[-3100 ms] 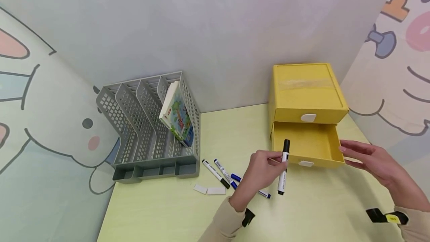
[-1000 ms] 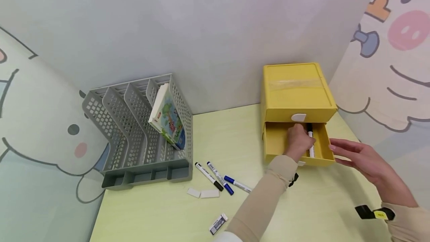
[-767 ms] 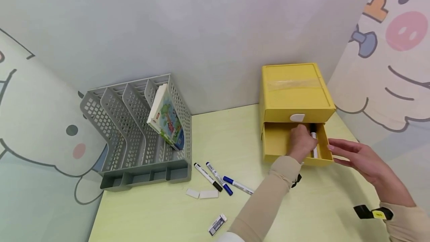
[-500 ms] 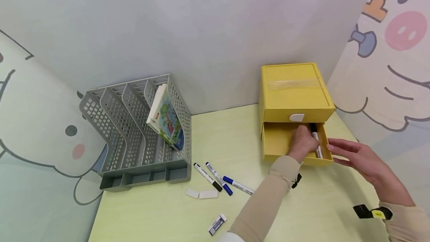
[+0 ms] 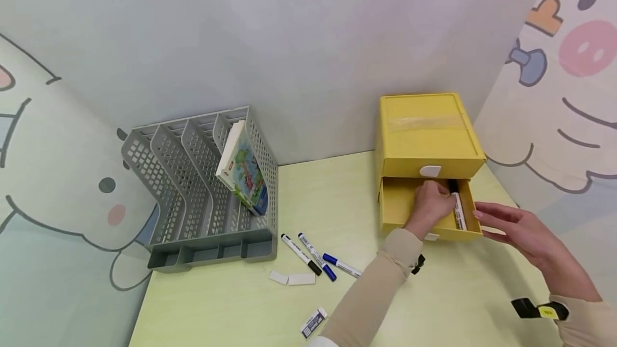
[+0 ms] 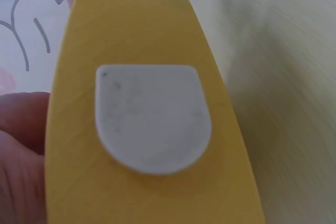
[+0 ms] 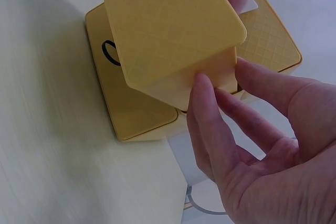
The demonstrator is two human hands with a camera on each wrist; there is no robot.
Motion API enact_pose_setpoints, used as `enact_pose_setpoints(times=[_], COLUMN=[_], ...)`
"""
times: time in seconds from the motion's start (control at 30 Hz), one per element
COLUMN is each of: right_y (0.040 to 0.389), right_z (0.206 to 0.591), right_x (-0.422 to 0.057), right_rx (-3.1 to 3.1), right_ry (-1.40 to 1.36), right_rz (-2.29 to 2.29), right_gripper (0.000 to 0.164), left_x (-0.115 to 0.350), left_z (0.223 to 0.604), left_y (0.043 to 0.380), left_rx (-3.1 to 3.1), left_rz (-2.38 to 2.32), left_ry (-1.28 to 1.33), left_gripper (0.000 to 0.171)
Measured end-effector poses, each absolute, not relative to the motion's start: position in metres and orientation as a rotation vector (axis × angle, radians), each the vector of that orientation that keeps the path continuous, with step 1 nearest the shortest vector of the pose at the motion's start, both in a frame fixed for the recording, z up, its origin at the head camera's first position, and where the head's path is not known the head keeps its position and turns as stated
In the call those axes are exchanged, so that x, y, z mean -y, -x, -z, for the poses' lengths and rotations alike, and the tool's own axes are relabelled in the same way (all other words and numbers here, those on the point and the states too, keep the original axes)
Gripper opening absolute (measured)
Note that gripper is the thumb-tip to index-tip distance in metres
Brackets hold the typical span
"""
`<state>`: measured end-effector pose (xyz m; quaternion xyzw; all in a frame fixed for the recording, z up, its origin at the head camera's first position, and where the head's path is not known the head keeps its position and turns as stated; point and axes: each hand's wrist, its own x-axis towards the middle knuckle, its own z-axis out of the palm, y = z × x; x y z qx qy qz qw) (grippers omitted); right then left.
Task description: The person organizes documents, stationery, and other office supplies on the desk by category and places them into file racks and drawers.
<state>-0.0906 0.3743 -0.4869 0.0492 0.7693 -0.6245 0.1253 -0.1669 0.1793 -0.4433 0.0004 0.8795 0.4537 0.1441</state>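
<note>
A yellow drawer unit [image 5: 424, 127] stands at the back right with its lower drawer [image 5: 395, 218] pulled out. My left hand [image 5: 432, 202] reaches down into this drawer, fingertips out of sight beside a white marker with a black cap [image 5: 459, 212]. That marker lies along the drawer's right wall; whether the fingers still pinch it is hidden. In the left wrist view, the drawer front with its white tab handle [image 6: 152, 119] hides most of the hand. My right hand [image 7: 273, 161] touches the drawer's right side wall and rim with fairly straight fingers.
A grey file rack [image 5: 193, 181] holding children's books [image 5: 248, 175] stands at the left. Between rack and drawers lie a black-capped marker [image 5: 301, 254], blue-capped markers [image 5: 315, 255], small white blocks [image 5: 301, 279] and a sleeved eraser [image 5: 313, 323] on the table [image 5: 222, 304].
My left hand has carried the black-capped marker into the lower drawer, where it shifted to the right wall. The hand has since drawn slightly left of it. My right hand stays at the drawer's side.
</note>
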Motion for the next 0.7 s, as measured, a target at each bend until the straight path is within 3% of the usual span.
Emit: enact_pose_setpoints(times=[0.7], right_y=[0.092], right_z=[0.489], right_x=[-0.377], right_rx=[-2.215], right_ry=[-0.154], right_rz=[1.827], right_gripper=[0.029], left_x=[-0.100], left_z=[0.417], left_y=[0.141], left_rx=[-2.271], left_rz=[-1.740], left_ry=[-0.390], left_gripper=[0.008])
